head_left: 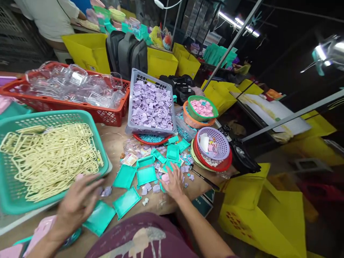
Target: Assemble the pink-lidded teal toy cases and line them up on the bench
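Right hand (174, 182) is flat on the counter (115, 143), fingers spread and pressing down among small lilac pieces (150, 187) and a pale pink piece (165, 177) that it touches; whether it pinches any of them, I cannot tell. All round it lie teal trays (146, 175), shallow, rectangular, with raised rims, some face up, some tilted on one another, scattered across the middle of the counter in front of the person. Left hand (77, 202) hovers blurred at the near edge of the teal basket (10, 193), fingers loosely spread and holding nothing I can make out, with one teal tray just beside it. That basket is heaped with cream wire-like frames (51, 157). Behind it, the red crate (67, 105) carries clear plastic shells (75, 84). The grey basket (139, 77) is piled full of lilac squares (152, 107). To the right, a green bowl (193, 113) holds pink pieces, stacked in an orange bowl, and a lilac sieve bowl (223, 143) sits in a red one. Yellow boxes (88, 50) stand behind, near another person's back.
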### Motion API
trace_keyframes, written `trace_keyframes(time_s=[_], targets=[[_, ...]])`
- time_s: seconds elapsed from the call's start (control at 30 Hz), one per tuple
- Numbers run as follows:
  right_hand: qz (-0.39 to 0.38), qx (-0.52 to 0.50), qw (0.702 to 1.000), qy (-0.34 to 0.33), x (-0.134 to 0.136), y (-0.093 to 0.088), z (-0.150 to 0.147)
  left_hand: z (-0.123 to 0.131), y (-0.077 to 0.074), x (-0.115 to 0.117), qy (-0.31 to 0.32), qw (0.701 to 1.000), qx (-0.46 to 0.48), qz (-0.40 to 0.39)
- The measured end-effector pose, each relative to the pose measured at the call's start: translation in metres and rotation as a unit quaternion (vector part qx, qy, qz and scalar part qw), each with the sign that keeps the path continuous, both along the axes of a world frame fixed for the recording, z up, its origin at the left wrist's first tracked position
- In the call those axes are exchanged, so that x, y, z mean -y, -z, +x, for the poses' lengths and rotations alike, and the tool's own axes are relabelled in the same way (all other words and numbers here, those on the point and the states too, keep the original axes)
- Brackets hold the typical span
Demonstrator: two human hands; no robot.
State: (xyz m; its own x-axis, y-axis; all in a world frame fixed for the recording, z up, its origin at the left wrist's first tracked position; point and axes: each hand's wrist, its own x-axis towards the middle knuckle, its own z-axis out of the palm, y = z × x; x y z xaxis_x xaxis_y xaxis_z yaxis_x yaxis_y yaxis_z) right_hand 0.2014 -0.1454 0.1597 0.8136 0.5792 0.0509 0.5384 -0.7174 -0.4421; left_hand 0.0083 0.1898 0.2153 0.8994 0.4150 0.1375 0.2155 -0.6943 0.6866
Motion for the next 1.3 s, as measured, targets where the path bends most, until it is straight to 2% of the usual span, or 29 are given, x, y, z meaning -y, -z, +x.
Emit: trace_keyframes(time_s=[0.03, 0.1, 0.23, 0.3, 0.33, 0.4, 0.5, 0.6, 0.77, 0.9, 1.0, 1.1, 1.2, 1.3], targets=[[-0.021, -0.007, 1.0, 0.019, 0.02, 0.006, -0.002, 0.013, 0.009, 0.017, 0.061, 0.998, 0.016, 0.02], [-0.049, -0.038, 0.998, 0.028, 0.045, 0.017, -0.004, 0.043, 0.031, 0.038, 0.113, 0.992, 0.019, 0.059], [-0.065, -0.07, 0.995, 0.027, 0.06, 0.029, 0.0, 0.108, 0.068, 0.044, 0.072, 0.987, -0.059, 0.129], [-0.07, -0.065, 0.995, 0.025, 0.065, 0.029, 0.007, 0.133, 0.077, 0.046, 0.058, 0.981, -0.095, 0.156], [-0.073, -0.064, 0.995, 0.001, 0.068, 0.028, 0.012, 0.143, 0.08, 0.05, 0.064, 0.978, -0.105, 0.167], [-0.076, -0.067, 0.991, -0.093, 0.076, 0.027, 0.022, 0.161, 0.083, 0.066, 0.103, 0.971, -0.111, 0.183], [-0.09, -0.069, 0.967, -0.226, 0.083, 0.028, 0.043, 0.187, 0.085, 0.101, 0.186, 0.952, -0.121, 0.209], [-0.115, -0.072, 0.957, -0.258, 0.08, 0.028, 0.066, 0.214, 0.088, 0.132, 0.22, 0.935, -0.148, 0.236], [-0.121, -0.089, 0.945, -0.291, 0.081, 0.025, 0.092, 0.244, 0.089, 0.155, 0.192, 0.94, -0.154, 0.239], [-0.048, -0.131, 0.949, -0.281, 0.091, 0.017, 0.106, 0.243, 0.088, 0.164, 0.172, 0.947, -0.139, 0.234], [-0.003, -0.113, 0.974, -0.198, 0.083, 0.016, 0.125, 0.238, 0.088, 0.171, 0.126, 0.959, -0.116, 0.227], [-0.032, -0.107, 0.986, -0.127, 0.061, 0.025, 0.147, 0.239, 0.09, 0.175, 0.093, 0.967, -0.1, 0.216], [-0.052, -0.153, 0.979, -0.126, 0.044, 0.04, 0.161, 0.245, 0.089, 0.174, 0.097, 0.966, -0.1, 0.217], [-0.047, -0.171, 0.976, -0.129, 0.04, 0.045, 0.167, 0.255, 0.079, 0.169, 0.12, 0.961, -0.091, 0.23]])
